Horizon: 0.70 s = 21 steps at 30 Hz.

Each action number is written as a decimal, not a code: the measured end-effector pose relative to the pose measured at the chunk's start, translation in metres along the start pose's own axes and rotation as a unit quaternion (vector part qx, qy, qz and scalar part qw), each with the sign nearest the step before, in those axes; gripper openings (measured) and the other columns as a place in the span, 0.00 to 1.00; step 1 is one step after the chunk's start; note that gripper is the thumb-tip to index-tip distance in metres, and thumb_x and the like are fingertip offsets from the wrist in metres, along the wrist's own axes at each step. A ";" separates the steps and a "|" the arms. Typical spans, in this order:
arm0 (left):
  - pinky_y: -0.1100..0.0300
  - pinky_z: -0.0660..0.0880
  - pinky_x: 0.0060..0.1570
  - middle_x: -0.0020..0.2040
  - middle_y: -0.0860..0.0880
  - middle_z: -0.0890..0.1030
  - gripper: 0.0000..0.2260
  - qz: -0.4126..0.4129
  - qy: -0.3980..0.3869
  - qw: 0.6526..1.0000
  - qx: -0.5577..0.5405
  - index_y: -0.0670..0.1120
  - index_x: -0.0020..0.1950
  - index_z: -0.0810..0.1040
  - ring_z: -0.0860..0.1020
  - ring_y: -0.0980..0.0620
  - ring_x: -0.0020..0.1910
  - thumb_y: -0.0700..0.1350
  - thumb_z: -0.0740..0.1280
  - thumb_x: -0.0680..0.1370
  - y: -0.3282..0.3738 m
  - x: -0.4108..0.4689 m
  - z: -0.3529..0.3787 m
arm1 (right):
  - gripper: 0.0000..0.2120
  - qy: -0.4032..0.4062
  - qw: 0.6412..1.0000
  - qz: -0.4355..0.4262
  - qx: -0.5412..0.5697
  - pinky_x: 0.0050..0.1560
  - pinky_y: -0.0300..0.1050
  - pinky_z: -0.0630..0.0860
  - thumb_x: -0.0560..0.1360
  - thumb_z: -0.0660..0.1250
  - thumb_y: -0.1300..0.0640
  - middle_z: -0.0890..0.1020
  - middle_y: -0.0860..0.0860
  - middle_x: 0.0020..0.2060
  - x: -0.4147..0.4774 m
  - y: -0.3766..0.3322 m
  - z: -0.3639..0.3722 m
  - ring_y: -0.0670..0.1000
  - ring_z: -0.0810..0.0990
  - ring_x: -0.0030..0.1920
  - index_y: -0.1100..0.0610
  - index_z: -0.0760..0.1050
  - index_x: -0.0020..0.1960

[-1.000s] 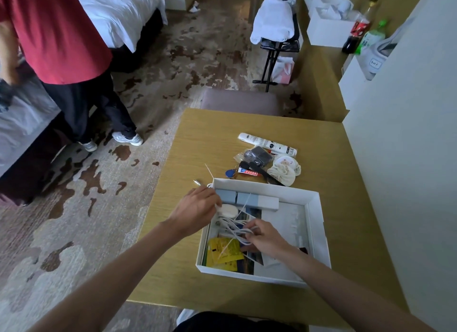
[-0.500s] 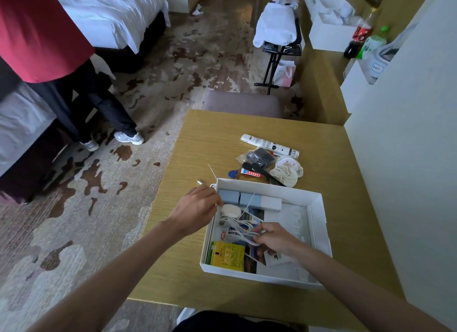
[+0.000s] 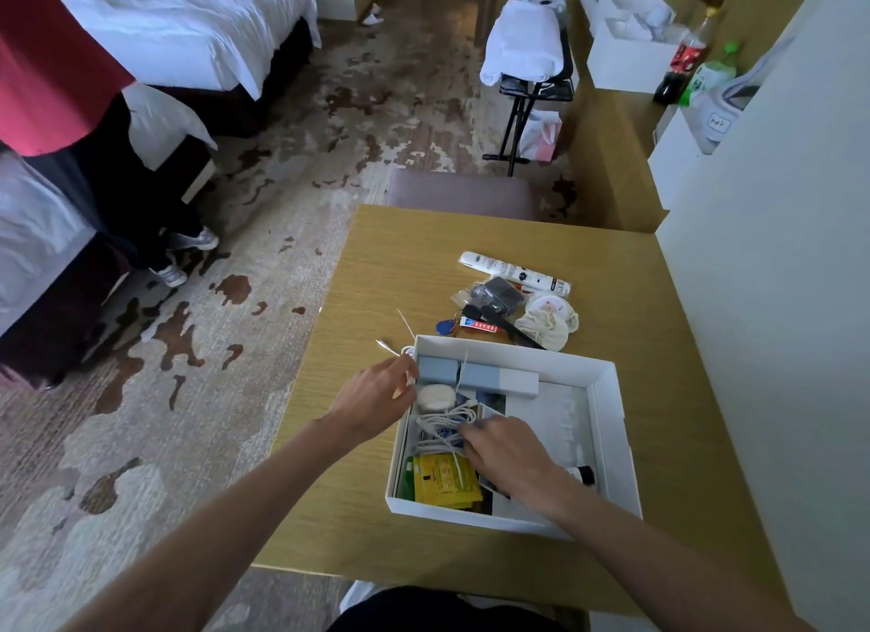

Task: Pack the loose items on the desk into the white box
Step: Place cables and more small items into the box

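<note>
The white box (image 3: pixel 612 424) sits on the wooden desk (image 3: pixel 405 273). Inside lie blue-grey small boxes (image 3: pixel 475 373), a round white case (image 3: pixel 435 396), yellow packets (image 3: pixel 445 481) and a coiled white cable (image 3: pixel 440 426). My left hand (image 3: pixel 376 396) is at the box's left rim, pinching the cable's end, whose plug sticks out over the desk. My right hand (image 3: pixel 506 452) is inside the box, pressing on the cable coil. Behind the box lie a white tube (image 3: pixel 513 271), a dark pouch (image 3: pixel 499 295), a blue key tag (image 3: pixel 445 328), a black comb (image 3: pixel 513 332) and a cream cloth (image 3: pixel 548 328).
A white wall (image 3: pixel 777 302) runs along the desk's right side. A padded stool (image 3: pixel 461 193) stands at the far edge. A person in a red shirt (image 3: pixel 56 66) stands at left by the beds. A folding rack with a white towel (image 3: pixel 527 43) stands beyond.
My right hand has slid back toward the box's near left part, gathering the cable coil over the yellow packets. My left hand has stayed at the rim. The person at left has shifted further left.
</note>
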<state>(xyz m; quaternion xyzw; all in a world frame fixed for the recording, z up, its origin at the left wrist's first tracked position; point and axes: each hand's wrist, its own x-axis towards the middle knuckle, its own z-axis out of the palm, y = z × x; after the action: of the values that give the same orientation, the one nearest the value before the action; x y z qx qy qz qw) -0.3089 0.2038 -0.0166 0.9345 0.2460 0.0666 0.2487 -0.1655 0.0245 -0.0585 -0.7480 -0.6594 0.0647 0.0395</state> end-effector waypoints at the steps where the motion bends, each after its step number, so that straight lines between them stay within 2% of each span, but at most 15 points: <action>1: 0.57 0.76 0.32 0.45 0.53 0.77 0.06 -0.001 -0.006 1.000 0.001 0.49 0.53 0.71 0.76 0.54 0.36 0.48 0.62 0.78 0.000 0.000 0.000 | 0.12 0.001 0.999 -0.027 -0.035 0.37 0.46 0.76 0.78 0.59 0.51 0.83 0.52 0.37 0.002 0.001 -0.002 0.54 0.81 0.37 0.54 0.79 0.47; 4: 0.55 0.77 0.34 0.45 0.54 0.78 0.07 -0.001 -0.018 1.000 0.000 0.50 0.55 0.70 0.76 0.53 0.37 0.48 0.62 0.77 -0.002 0.002 -0.002 | 0.08 0.009 0.995 -0.054 -0.079 0.33 0.46 0.78 0.74 0.67 0.50 0.81 0.51 0.29 0.005 0.004 -0.008 0.53 0.81 0.31 0.53 0.79 0.39; 7: 0.57 0.76 0.34 0.44 0.55 0.78 0.08 -0.005 -0.033 0.999 -0.001 0.51 0.56 0.70 0.77 0.53 0.37 0.49 0.62 0.77 -0.004 0.004 -0.003 | 0.09 0.022 0.997 -0.045 -0.060 0.31 0.44 0.76 0.74 0.66 0.50 0.81 0.51 0.30 0.007 0.006 -0.006 0.52 0.80 0.28 0.55 0.78 0.45; 10: 0.53 0.78 0.35 0.45 0.53 0.80 0.09 -0.009 -0.042 0.999 0.001 0.51 0.56 0.69 0.78 0.53 0.37 0.49 0.61 0.77 -0.004 0.006 -0.006 | 0.11 0.017 0.999 0.014 0.023 0.33 0.43 0.72 0.77 0.61 0.47 0.83 0.51 0.37 0.010 0.010 -0.006 0.51 0.80 0.33 0.54 0.74 0.51; 13: 0.52 0.78 0.35 0.45 0.53 0.80 0.08 -0.013 -0.039 0.999 0.004 0.51 0.56 0.70 0.78 0.52 0.37 0.49 0.60 0.78 -0.004 0.007 -0.007 | 0.13 0.044 0.990 0.069 0.116 0.37 0.37 0.69 0.73 0.66 0.44 0.79 0.46 0.44 0.016 0.017 -0.010 0.46 0.77 0.43 0.51 0.74 0.51; 15: 0.54 0.78 0.35 0.45 0.52 0.81 0.08 -0.009 -0.037 0.999 0.005 0.50 0.56 0.70 0.78 0.52 0.37 0.49 0.60 0.79 -0.004 0.008 -0.009 | 0.17 0.026 0.989 0.065 0.129 0.42 0.37 0.69 0.72 0.68 0.43 0.76 0.46 0.50 0.021 0.023 -0.009 0.45 0.73 0.49 0.51 0.74 0.55; 18: 0.53 0.78 0.36 0.45 0.50 0.81 0.08 -0.006 -0.038 0.999 -0.003 0.48 0.57 0.71 0.79 0.51 0.38 0.47 0.61 0.79 -0.003 0.008 -0.010 | 0.20 -0.035 0.986 0.057 0.154 0.51 0.39 0.71 0.72 0.67 0.44 0.75 0.47 0.57 0.023 0.027 -0.005 0.47 0.73 0.56 0.52 0.72 0.61; 21: 0.53 0.79 0.37 0.46 0.50 0.81 0.08 -0.005 -0.037 0.999 -0.006 0.48 0.57 0.71 0.79 0.51 0.38 0.46 0.61 0.79 -0.003 0.009 -0.011 | 0.17 -0.051 0.983 0.054 0.165 0.49 0.39 0.72 0.75 0.66 0.46 0.75 0.48 0.56 0.021 0.026 -0.001 0.48 0.75 0.53 0.53 0.74 0.59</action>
<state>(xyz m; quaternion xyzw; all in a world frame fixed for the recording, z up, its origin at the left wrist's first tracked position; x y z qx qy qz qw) -0.3048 0.2150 -0.0089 0.9335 0.2413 0.0319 0.2634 -0.1370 0.0418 -0.0623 -0.7615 -0.5994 0.2125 0.1254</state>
